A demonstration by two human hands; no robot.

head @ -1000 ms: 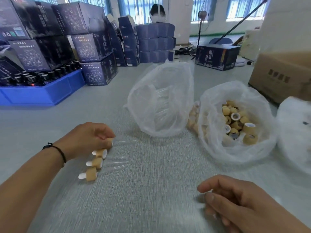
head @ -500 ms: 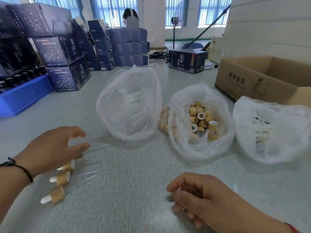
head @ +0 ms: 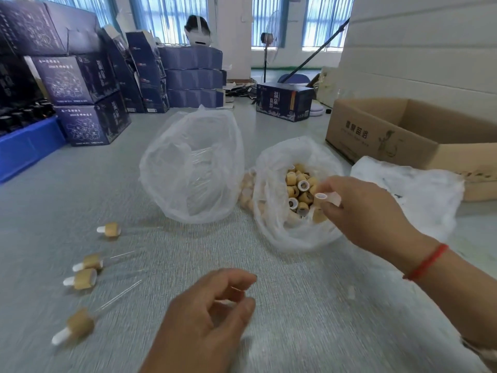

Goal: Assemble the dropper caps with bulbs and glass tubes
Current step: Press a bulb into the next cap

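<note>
- Four finished droppers (head: 80, 278) lie on the table (head: 282, 305) at about 9 o'clock, wooden caps and white bulbs pointing left, glass tubes pointing right; the left hand was still setting the fourth one down a second ago, so that unit is done and a new one is starting.
- The left hand (head: 207, 316) has since let go and come back toward 6 o'clock, where it hovers with fingers loosely curled and holding nothing.
- The clear bag (head: 193, 168) at 12 o'clock holds glass tubes, faint through the plastic.
- The middle bag (head: 271, 211) at 1 o'clock holds a heap of wooden caps (head: 298, 187), some with white liners showing.
- The right hand (head: 365, 211), which lay idle near 5 o'clock before, has now reached to that bag's mouth and pinches a white bulb (head: 326, 197) in its fingertips; a cap sits just beneath them, though I cannot tell whether it is gripped.
- The third bag (head: 419, 195) at 2 o'clock probably holds the bulbs; its contents are unclear.
- An open cardboard box (head: 382, 135) stands behind it, its inside hidden.
</note>
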